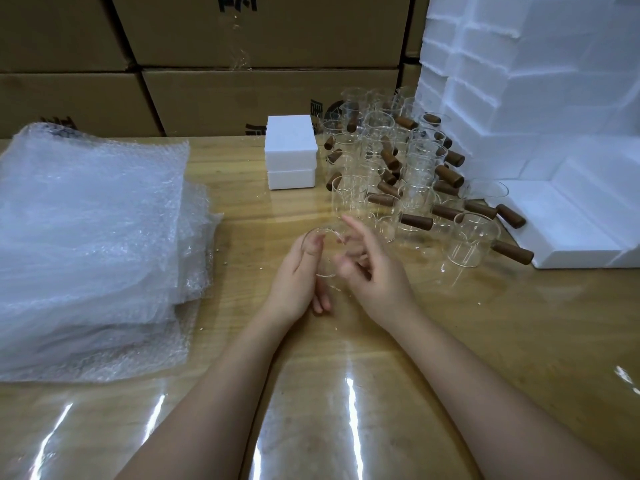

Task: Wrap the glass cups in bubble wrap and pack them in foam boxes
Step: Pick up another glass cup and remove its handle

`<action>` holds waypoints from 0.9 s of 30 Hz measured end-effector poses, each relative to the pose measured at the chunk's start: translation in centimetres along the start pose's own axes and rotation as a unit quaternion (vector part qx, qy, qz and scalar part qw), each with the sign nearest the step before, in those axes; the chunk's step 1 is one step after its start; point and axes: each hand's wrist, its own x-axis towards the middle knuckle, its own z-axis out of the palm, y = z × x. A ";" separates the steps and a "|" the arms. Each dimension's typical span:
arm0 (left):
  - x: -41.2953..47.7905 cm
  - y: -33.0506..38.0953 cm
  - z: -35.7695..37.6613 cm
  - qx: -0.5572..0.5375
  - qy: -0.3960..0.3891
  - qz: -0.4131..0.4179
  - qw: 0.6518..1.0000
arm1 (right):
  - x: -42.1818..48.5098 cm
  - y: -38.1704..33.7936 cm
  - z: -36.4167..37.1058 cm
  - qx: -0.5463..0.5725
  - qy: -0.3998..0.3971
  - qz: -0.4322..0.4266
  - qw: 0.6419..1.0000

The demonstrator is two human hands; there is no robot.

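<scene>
Glass cup (323, 258), clear, at centre over the tabletop (346, 341), between my two hands. My left hand (298, 275) grips it, fingers curled beneath and thumb at the rim. My right hand (375, 271) lies against its right side, fingers loosely spread, index straight. Bubble wrap stack (90, 237) lies to the left; wood-handled cups (408, 174) and foam boxes (291, 150) stand beyond.
</scene>
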 end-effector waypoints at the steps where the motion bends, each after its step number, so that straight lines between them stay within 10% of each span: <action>1: 0.0 -0.1 0.0 -0.002 0.015 -0.002 1.000 | -0.1 -0.1 0.1 -0.047 -0.026 -0.004 0.999; 9: 0.2 0.2 -0.4 -0.026 0.038 0.039 0.998 | 0.1 0.0 0.4 -0.185 -0.035 -0.010 0.982; 27: 0.4 0.7 -1.2 -0.175 -0.019 -0.038 0.984 | 0.7 0.5 -0.3 -0.080 -0.002 -0.070 0.994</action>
